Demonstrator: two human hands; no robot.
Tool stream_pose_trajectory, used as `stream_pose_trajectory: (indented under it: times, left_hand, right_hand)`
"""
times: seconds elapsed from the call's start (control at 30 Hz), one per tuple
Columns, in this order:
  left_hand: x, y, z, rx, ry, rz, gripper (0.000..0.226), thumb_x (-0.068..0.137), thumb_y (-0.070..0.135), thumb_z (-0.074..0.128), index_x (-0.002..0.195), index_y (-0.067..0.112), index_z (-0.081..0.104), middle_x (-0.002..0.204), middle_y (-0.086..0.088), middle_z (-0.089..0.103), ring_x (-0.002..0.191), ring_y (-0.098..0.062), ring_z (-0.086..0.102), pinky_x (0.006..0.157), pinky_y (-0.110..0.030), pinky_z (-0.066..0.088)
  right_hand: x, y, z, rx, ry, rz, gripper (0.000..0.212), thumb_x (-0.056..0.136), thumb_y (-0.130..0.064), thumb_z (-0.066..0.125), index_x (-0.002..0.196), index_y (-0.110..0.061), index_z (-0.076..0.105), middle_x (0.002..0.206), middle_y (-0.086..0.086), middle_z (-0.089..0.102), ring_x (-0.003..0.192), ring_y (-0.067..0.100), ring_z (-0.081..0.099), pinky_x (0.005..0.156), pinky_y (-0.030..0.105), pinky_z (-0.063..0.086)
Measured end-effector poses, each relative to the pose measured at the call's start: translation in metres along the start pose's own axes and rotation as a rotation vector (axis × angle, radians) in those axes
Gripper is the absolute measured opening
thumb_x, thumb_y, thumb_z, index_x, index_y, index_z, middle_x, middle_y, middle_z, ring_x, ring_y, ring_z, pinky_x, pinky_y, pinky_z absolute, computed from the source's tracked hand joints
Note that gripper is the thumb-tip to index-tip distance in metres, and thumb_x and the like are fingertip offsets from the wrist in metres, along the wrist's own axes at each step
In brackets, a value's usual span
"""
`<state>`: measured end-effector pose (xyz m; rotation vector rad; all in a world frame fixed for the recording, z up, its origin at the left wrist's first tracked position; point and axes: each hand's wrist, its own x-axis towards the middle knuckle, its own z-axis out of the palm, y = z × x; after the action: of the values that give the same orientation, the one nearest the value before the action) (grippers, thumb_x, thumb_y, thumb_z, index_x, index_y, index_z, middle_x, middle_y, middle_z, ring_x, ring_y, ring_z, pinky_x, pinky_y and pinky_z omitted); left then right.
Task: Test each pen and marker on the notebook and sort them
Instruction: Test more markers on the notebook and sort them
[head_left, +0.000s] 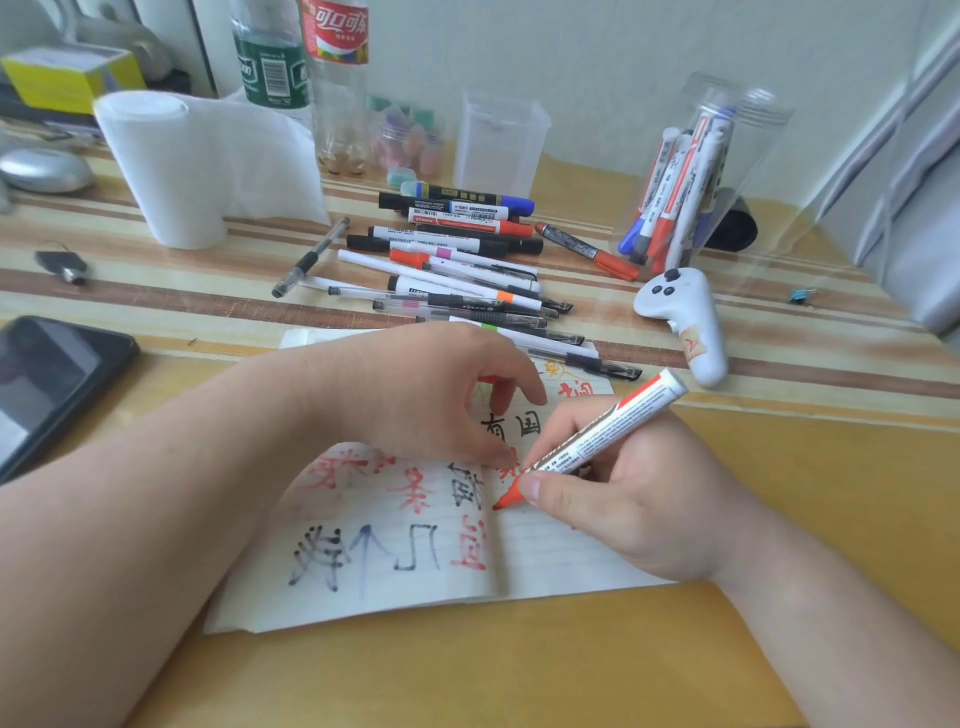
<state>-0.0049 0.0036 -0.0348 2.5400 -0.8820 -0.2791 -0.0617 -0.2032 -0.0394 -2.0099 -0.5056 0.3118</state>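
An open notebook (395, 551) lies on the desk, its pages covered with red, black and blue test marks. My right hand (628, 499) grips an uncapped red marker (597, 436), whose tip touches the right page near the spine. My left hand (415, 395) rests on the top of the notebook, fingers curled; a bit of red shows under them, perhaps the cap. Behind the notebook lies a pile of pens and markers (457, 260). A clear jar (691, 187) at the back right holds several markers.
A white controller (685, 322) lies right of the pile. A paper towel roll (166, 166), two bottles (306, 67) and an empty clear container (498, 145) stand at the back. A phone (47, 384) lies at the left edge.
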Motion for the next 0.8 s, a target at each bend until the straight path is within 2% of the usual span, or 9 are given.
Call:
stream_pose_trajectory:
  times: [0.13, 0.27, 0.37, 0.43, 0.53, 0.7, 0.8]
  left_hand:
    - [-0.0006, -0.0010, 0.0002, -0.001, -0.004, 0.009, 0.046, 0.080, 0.055, 0.075, 0.121, 0.051, 0.056, 0.098, 0.025, 0.057, 0.089, 0.016, 0.049, 0.071, -0.012, 0.037]
    - [0.0001, -0.0012, 0.0000, 0.013, -0.017, 0.012, 0.047, 0.080, 0.057, 0.074, 0.123, 0.051, 0.056, 0.098, 0.025, 0.056, 0.090, 0.017, 0.048, 0.070, -0.012, 0.037]
    - [0.0005, -0.0010, 0.0001, 0.014, -0.013, 0.015, 0.048, 0.080, 0.058, 0.074, 0.124, 0.050, 0.056, 0.098, 0.025, 0.057, 0.092, 0.015, 0.049, 0.070, -0.012, 0.037]
    - [0.0000, -0.0007, -0.0002, 0.017, -0.016, 0.012, 0.048, 0.080, 0.057, 0.073, 0.124, 0.050, 0.056, 0.098, 0.025, 0.056, 0.090, 0.013, 0.050, 0.070, -0.012, 0.038]
    - [-0.0009, 0.0000, -0.0003, 0.025, -0.012, 0.007, 0.047, 0.081, 0.054, 0.074, 0.125, 0.049, 0.057, 0.099, 0.024, 0.056, 0.087, 0.011, 0.051, 0.070, -0.012, 0.037]
    - [-0.0009, 0.0019, -0.0006, 0.023, -0.022, 0.001, 0.045, 0.082, 0.053, 0.073, 0.124, 0.049, 0.057, 0.099, 0.024, 0.056, 0.087, 0.012, 0.050, 0.069, -0.011, 0.035]
    - [-0.0004, 0.0024, -0.0008, 0.033, -0.026, 0.004, 0.045, 0.083, 0.053, 0.073, 0.125, 0.049, 0.057, 0.099, 0.024, 0.055, 0.087, 0.012, 0.050, 0.069, -0.010, 0.035]
  right_hand:
    - [0.0020, 0.0018, -0.0021, 0.020, 0.046, 0.042, 0.013, 0.073, -0.017, 0.071, 0.068, -0.011, 0.061, 0.051, -0.008, 0.052, 0.048, 0.007, 0.044, 0.047, 0.020, 0.036]
    - [-0.0007, 0.0043, -0.0043, 0.185, 0.018, 0.070, 0.012, 0.077, -0.016, 0.072, 0.074, -0.008, 0.063, 0.052, 0.007, 0.053, 0.037, 0.016, 0.043, 0.038, 0.022, 0.035]
    - [-0.0021, 0.0050, -0.0031, 0.136, 0.012, 0.065, 0.013, 0.078, -0.020, 0.072, 0.076, -0.012, 0.063, 0.054, 0.012, 0.052, 0.035, 0.017, 0.043, 0.038, 0.024, 0.036]
    - [-0.0013, 0.0040, -0.0014, 0.108, 0.023, 0.051, 0.014, 0.078, -0.021, 0.072, 0.075, -0.011, 0.063, 0.053, 0.009, 0.051, 0.035, 0.013, 0.043, 0.039, 0.021, 0.036]
    - [-0.0004, 0.0036, -0.0002, 0.088, 0.022, 0.016, 0.013, 0.076, -0.018, 0.071, 0.074, -0.008, 0.063, 0.051, -0.005, 0.053, 0.041, 0.005, 0.044, 0.043, 0.017, 0.035]
    - [-0.0037, 0.0024, -0.0048, 0.155, -0.053, -0.008, 0.008, 0.075, -0.011, 0.073, 0.075, -0.005, 0.067, 0.058, -0.002, 0.062, 0.053, 0.010, 0.054, 0.050, 0.022, 0.043]
    - [-0.0051, 0.0033, -0.0044, 0.093, -0.077, -0.026, 0.007, 0.077, -0.014, 0.075, 0.078, -0.009, 0.070, 0.063, -0.006, 0.065, 0.058, 0.007, 0.057, 0.056, 0.021, 0.044]
